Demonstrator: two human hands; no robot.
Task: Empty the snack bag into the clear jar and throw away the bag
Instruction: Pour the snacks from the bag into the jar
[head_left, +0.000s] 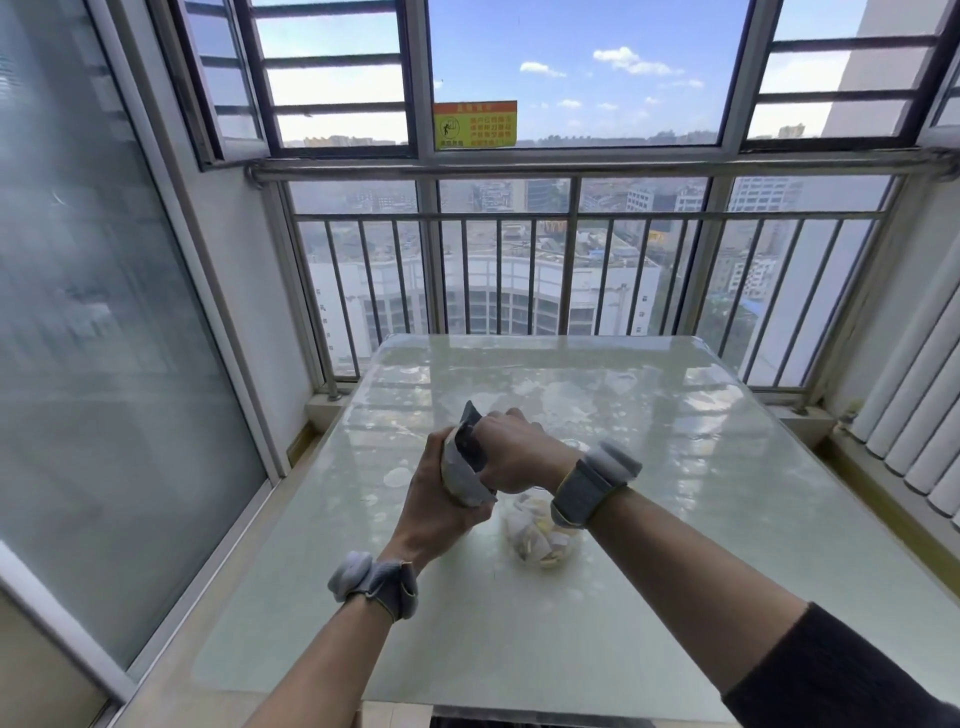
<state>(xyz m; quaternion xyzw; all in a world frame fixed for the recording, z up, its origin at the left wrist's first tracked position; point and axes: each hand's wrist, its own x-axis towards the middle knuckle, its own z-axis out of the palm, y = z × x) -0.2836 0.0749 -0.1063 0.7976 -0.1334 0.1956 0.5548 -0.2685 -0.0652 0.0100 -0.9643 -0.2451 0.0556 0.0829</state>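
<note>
Head view: both hands grip the crumpled snack bag (464, 464), left hand (436, 499) closed around its body, right hand (511, 457) pinching its top, just above the clear jar (540, 535) at table (727, 467) centre. The bag looks light, soft and crinkly; the jar, at five o'clock from it, already holds snacks and probably slides easily on the glossy top.

A pale green glass-topped table (675, 467) is standing against the balcony railing (571, 270), its glossy top reflecting the window bars and sky. A clear jar (540, 540) is sitting directly on it near the middle, holding pale wrapped snacks (535, 530). Faint round water marks (397, 475) are showing left of the jar.
</note>
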